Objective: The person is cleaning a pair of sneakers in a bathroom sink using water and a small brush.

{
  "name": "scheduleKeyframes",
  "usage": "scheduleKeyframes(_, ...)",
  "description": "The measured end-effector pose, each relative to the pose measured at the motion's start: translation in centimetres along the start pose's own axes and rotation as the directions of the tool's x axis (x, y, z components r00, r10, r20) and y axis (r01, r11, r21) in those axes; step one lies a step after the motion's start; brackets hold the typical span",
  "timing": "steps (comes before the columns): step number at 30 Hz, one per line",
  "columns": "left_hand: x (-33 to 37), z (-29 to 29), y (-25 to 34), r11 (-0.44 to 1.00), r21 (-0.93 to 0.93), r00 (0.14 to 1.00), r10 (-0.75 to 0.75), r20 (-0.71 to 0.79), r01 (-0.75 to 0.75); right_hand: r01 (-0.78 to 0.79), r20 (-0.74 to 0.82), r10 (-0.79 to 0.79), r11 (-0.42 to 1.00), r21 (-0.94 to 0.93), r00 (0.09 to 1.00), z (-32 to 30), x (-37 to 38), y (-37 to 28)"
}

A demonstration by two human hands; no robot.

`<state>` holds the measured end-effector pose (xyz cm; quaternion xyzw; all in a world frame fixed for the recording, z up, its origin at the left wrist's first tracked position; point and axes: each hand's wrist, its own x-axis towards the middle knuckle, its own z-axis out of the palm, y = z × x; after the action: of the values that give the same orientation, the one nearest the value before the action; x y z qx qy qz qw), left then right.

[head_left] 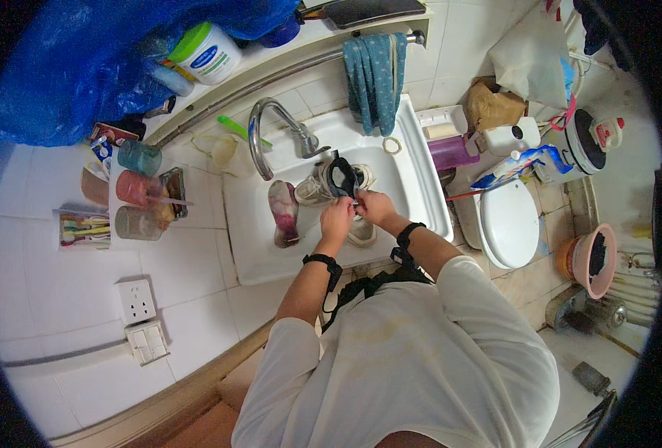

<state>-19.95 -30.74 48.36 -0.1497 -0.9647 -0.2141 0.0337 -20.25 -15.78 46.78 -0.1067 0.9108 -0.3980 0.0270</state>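
Observation:
In the white sink, a light-coloured sneaker [314, 190] with a dark opening lies under my hands. My left hand [337, 221] and my right hand [376, 208] meet at its near side, fingers pinched together on part of it. Whether they grip a lace or the fabric edge is too small to tell. Another pale shoe [362, 233] shows partly beneath my right hand, mostly hidden. Left of the sneaker lies a loose insole [284, 214], worn grey and purple-red, apart from both hands. A black band circles each wrist.
The sink [252, 263] has a curved metal faucet [256, 134] at its back left. A teal towel [376, 82] hangs on the rail behind, over the basin. Cups [138, 187] stand on a wall shelf at left. On the right are a toilet [508, 228] and a pink bucket [605, 287].

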Motion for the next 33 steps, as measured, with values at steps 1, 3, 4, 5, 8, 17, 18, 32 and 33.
scheduleKeyframes(1, -0.1, 0.1, -0.3, 1.0, -0.014, 1.0, 0.002, -0.006, -0.002, -0.046, -0.012, 0.046, 0.999, 0.006, 0.999, 0.0, -0.2, -0.2)
scheduleKeyframes(3, -0.1, 0.4, -1.0, 0.997, -0.059, 0.999, -0.05, 0.019, 0.051, -0.095, -0.026, 0.095, 0.995, -0.005, 0.995, 0.2, -0.4, -0.5)
scheduleKeyframes(4, -0.1, 0.5, -1.5, 0.996, -0.076, 0.999, -0.046, 0.014, 0.047, -0.118, -0.02, 0.117, 0.993, -0.016, 0.993, 0.4, -0.4, -0.6)
scheduleKeyframes(5, -0.2, 0.4, -2.1, 0.986, -0.151, 0.998, -0.065, 0.016, 0.067, -0.139, -0.014, 0.139, 0.99, -0.026, 0.99, 0.6, -0.3, -0.7)
scheduleKeyframes(8, -0.6, 1.0, -4.0, 0.963, -0.265, 0.998, -0.055, 0.002, 0.054, -0.112, -0.025, 0.11, 0.992, -0.057, 0.994, 1.4, 0.1, -1.0)
scheduleKeyframes(17, -0.3, -1.5, -2.4, 0.978, -0.201, 0.994, 0.066, 0.088, -0.047, -0.237, -0.047, 0.235, 0.971, -0.041, 0.971, 1.1, -0.1, -0.4)
scheduleKeyframes(18, -0.3, -1.5, -2.4, 0.976, -0.205, 0.993, 0.085, 0.083, -0.067, -0.237, -0.069, 0.231, 0.967, -0.096, 0.97, 1.3, 0.0, -0.8)
scheduleKeyframes(32, -0.6, -2.8, -2.9, 0.991, -0.135, 0.989, 0.004, 0.147, 0.016, -0.027, 0.025, 0.035, 0.963, -0.267, 0.999, 0.6, 1.9, -3.4)
scheduleKeyframes(33, -0.6, -3.3, -2.5, 0.98, -0.201, 0.993, 0.011, 0.115, 0.013, -0.004, 0.063, 0.023, 0.96, -0.28, 0.998, 0.4, 1.9, -3.4)
